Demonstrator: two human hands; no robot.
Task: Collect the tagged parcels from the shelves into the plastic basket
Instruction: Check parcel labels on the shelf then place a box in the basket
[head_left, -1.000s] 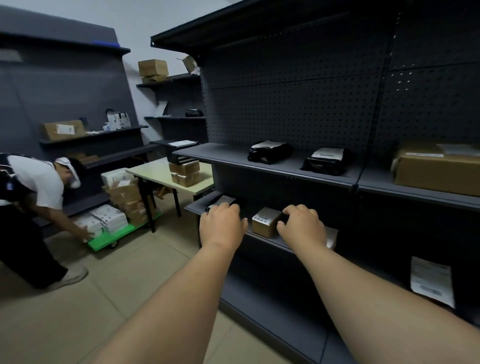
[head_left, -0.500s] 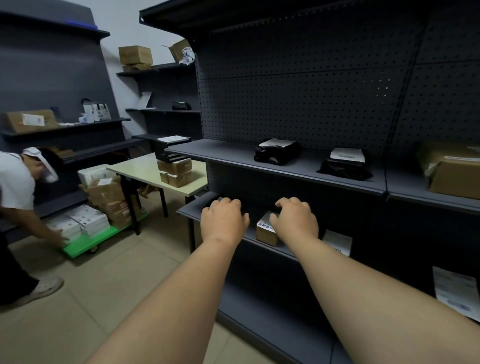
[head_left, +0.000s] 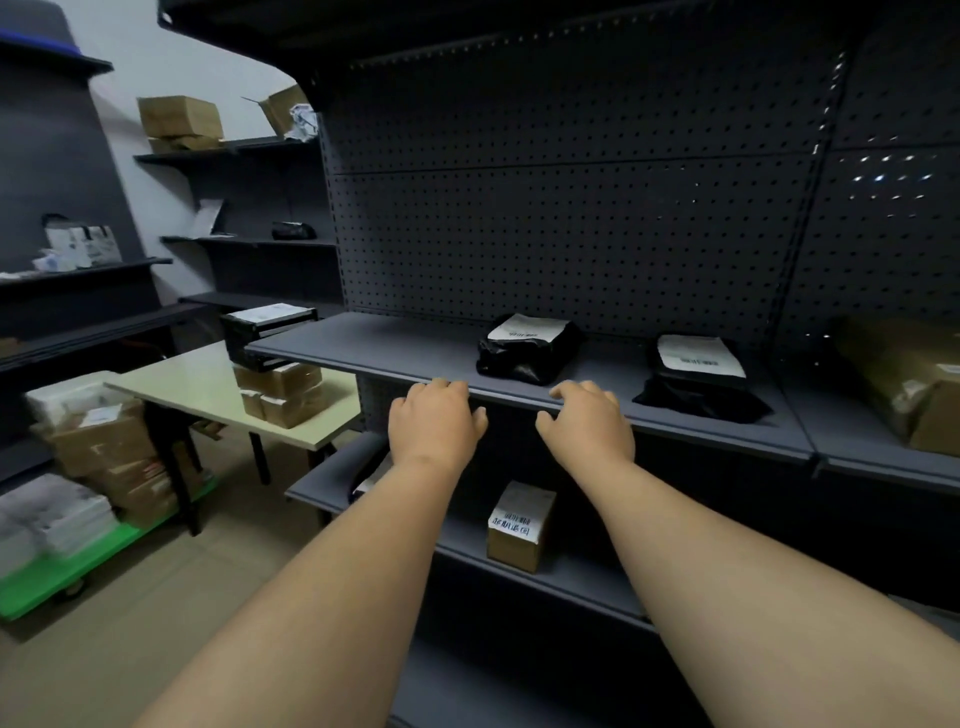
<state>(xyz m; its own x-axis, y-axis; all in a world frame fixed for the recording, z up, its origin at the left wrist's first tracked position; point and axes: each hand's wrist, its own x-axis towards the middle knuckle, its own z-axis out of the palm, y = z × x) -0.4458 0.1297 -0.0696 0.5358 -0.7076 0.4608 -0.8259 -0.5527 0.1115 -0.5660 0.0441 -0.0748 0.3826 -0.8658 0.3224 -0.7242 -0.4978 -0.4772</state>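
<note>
Two black bagged parcels with white labels lie on the dark middle shelf (head_left: 395, 353): one (head_left: 527, 349) just beyond my hands, another (head_left: 698, 376) further right. My left hand (head_left: 436, 423) and my right hand (head_left: 587, 423) hover at that shelf's front edge, fingers loosely curled, holding nothing. A small labelled cardboard box (head_left: 519, 525) stands on the lower shelf between my forearms. A flat parcel (head_left: 371, 475) on the lower shelf is partly hidden by my left arm. A large brown box (head_left: 914, 384) sits at the far right. No plastic basket is visible.
A pale table (head_left: 197, 384) with small boxes stands to the left. Beside it a green trolley (head_left: 62, 577) carries stacked cartons and white packs. More shelves with boxes line the left and back walls.
Both hands have risen from the lower shelf by the small box to the middle shelf's front edge. The view has shifted; the person on the left is out of sight.
</note>
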